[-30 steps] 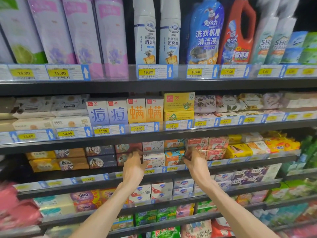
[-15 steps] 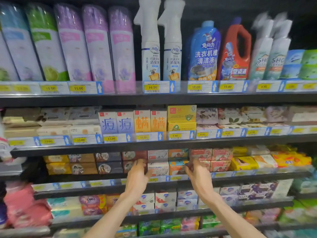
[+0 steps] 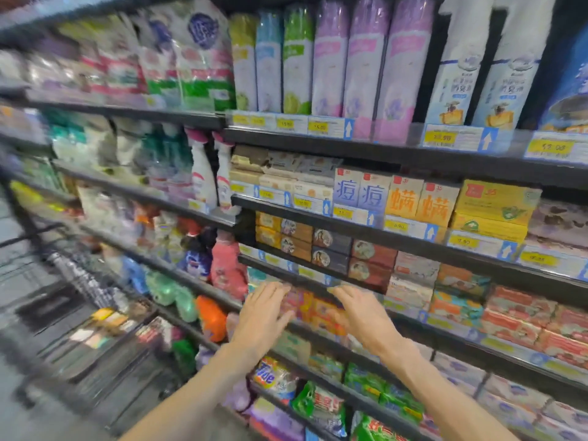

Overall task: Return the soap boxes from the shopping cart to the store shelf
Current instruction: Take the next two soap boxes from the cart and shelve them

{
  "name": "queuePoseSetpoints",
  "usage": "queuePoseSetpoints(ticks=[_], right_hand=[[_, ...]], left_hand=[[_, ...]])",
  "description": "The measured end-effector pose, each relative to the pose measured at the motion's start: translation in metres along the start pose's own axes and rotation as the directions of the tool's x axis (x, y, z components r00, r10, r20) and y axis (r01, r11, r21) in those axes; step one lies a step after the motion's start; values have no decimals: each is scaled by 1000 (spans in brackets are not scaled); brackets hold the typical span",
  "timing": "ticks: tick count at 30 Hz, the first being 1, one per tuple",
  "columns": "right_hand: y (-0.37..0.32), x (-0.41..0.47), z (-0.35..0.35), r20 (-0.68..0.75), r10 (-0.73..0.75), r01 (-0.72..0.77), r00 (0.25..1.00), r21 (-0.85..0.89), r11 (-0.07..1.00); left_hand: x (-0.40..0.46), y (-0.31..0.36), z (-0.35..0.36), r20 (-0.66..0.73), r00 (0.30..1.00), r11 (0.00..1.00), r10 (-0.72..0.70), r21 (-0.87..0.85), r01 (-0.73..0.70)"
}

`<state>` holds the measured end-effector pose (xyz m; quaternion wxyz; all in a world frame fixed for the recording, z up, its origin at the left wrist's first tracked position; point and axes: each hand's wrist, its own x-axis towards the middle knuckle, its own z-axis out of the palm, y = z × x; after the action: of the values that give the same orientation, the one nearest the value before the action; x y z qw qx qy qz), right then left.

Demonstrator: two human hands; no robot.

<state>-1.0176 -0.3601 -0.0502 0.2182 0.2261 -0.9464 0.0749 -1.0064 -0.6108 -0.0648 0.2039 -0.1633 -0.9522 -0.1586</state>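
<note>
Hovering: left hand [image 3: 262, 316], right hand [image 3: 362, 315] empty, fingers straight | soap boxes [image 3: 410, 283] lengthwise along shelf [image 3: 445, 246]

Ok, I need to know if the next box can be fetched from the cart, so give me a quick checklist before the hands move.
1. Left hand free: ok, fingers straight, nothing held.
2. Right hand free: ok, fingers straight, nothing held.
3. Hands out of the soap shelf: ok, both sit in front of its edge, not among the boxes.
4. Shopping cart in sight: ok, it shows at lower left, blurred.
5. Soap boxes left in the cart: cannot tell, some packages lie in it but blur hides what they are.
6. Steady view for reaching: not ok, the left side is smeared by motion.
</note>
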Motion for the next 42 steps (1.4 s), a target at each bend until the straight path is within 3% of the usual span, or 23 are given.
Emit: queuePoseSetpoints(ticks=[8,18,26,35,42], right_hand=[[-148,66,38,99,-294,280,951,139,950],[-381,152,79,104,-509,481,855,210,851],[-565,211,135,107,-647,604,755,272,749],[-713,309,225,120,-747,677,654,346,649],[-790,427,302,145,-770,688,621,370,624]], left_hand=[[-109,-127,-75,-16,977,960,-214,183,214],[-236,-298,-181,-107,905,879,-411,216,425],[-325,-432,-256,-98,850,800,-517,298,521],[-347,-583,-276,-178,755,700,-631,288,653],[-312,-723,-291,-136,702,637,-699,328,698]])
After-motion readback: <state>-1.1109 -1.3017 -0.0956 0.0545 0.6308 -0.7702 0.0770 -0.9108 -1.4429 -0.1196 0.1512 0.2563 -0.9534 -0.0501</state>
